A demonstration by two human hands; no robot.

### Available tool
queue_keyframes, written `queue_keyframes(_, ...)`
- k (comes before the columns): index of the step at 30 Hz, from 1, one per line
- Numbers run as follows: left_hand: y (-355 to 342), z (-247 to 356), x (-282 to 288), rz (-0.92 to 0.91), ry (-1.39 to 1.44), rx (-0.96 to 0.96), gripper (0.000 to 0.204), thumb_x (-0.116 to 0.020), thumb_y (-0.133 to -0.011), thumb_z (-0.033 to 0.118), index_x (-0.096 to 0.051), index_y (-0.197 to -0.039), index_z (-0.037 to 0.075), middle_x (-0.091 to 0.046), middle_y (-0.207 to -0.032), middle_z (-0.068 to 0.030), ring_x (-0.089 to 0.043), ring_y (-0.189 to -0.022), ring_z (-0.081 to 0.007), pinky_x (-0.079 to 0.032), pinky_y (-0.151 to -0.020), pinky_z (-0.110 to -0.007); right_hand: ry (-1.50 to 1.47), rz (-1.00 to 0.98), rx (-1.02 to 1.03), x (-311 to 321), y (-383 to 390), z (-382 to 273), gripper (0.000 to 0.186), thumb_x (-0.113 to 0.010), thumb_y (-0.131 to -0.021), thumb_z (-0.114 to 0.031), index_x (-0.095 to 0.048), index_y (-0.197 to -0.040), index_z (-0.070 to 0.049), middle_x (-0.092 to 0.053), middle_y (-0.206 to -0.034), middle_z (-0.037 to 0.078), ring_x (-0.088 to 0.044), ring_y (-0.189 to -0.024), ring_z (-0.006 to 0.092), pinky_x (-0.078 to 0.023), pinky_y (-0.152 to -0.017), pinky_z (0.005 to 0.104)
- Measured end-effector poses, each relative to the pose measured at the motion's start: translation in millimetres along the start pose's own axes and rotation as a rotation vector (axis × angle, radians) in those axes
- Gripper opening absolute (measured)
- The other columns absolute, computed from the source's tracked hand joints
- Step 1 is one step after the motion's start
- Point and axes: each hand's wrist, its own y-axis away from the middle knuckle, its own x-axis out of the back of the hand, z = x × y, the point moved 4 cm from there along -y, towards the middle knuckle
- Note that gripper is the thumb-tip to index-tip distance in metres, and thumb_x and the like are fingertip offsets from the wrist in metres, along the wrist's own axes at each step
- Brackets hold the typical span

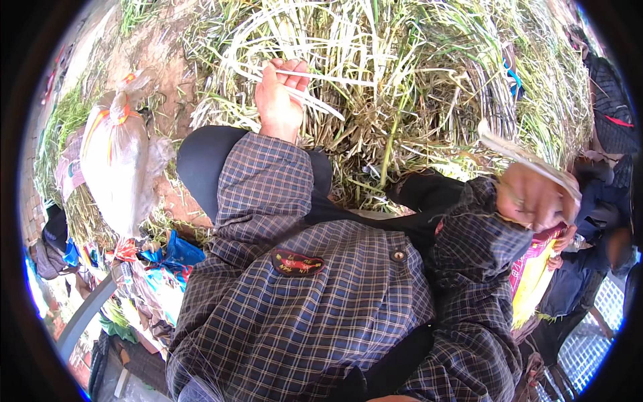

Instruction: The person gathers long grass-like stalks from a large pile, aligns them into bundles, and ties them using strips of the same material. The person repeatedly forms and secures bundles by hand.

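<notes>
My left hand [281, 100] reaches out over the heap, palm up with the fingers curled in around a few thin white stalks [311, 102]. More long stalks arc out beyond its fingertips. On the right, my right hand [532, 195] is raised and closed, slightly blurred, with a long pale strip [516, 149] running along its upper side. The strip's kind is hard to make out. A large heap of green and whitish stalks [435, 80] spreads in front of both hands.
A tied clear plastic bag [114, 161] stands at the left beside bare reddish ground [157, 53]. Blue plastic [181, 251] and scraps lie lower left. At the right, another person's hand [562, 244] is near a yellow and magenta sack [532, 281]; dark-clothed people sit close by.
</notes>
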Motion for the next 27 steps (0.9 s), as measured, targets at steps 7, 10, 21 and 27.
queue_keyframes(7,9,-10,-10,-0.242,0.168,0.018,0.021,-0.043,-0.087,0.029,-0.044,-0.091,0.009,-0.044,-0.069,-0.0013,-0.049,-0.069,-0.0161,-0.046,-0.068,-0.031,1.180,0.858,-0.764,64,55,93,0.043,-0.046,-0.083,-0.032,-0.046,-0.111,0.002,-0.048,-0.113,0.015,-0.045,-0.104,0.0266,-0.038,-0.085,0.0351)
queue_keyframes(10,27,-26,-19,-0.306,0.181,0.009,0.020,-0.044,-0.087,0.025,-0.042,-0.099,0.009,-0.045,-0.071,-0.0015,-0.050,-0.068,-0.0146,-0.046,-0.069,-0.030,0.708,1.263,-0.636,60,64,140,0.047,-0.036,-0.088,-0.035,-0.035,-0.120,-0.001,-0.042,-0.118,0.013,-0.039,-0.109,0.0251,-0.030,-0.093,0.0383)
queue_keyframes(21,45,19,-44,-0.539,0.074,-0.154,0.031,-0.040,-0.089,0.023,-0.034,-0.117,0.012,-0.040,-0.063,0.0029,-0.032,-0.045,-0.0037,-0.029,-0.043,-0.018,0.751,0.879,-1.003,89,72,183,0.022,-0.047,-0.084,-0.016,-0.051,-0.103,-0.004,-0.056,-0.099,0.009,-0.052,-0.088,0.0176,-0.041,-0.082,0.0317)
queue_keyframes(27,38,9,-36,-0.362,0.207,0.103,0.022,-0.043,-0.087,0.024,-0.050,-0.097,0.005,-0.028,-0.049,0.0063,-0.026,-0.041,-0.0044,-0.024,-0.039,-0.019,0.915,1.290,-0.891,205,86,169,0.029,-0.050,-0.080,-0.009,-0.048,-0.107,0.000,-0.056,-0.097,0.011,-0.055,-0.082,0.0166,-0.045,-0.072,0.0262)
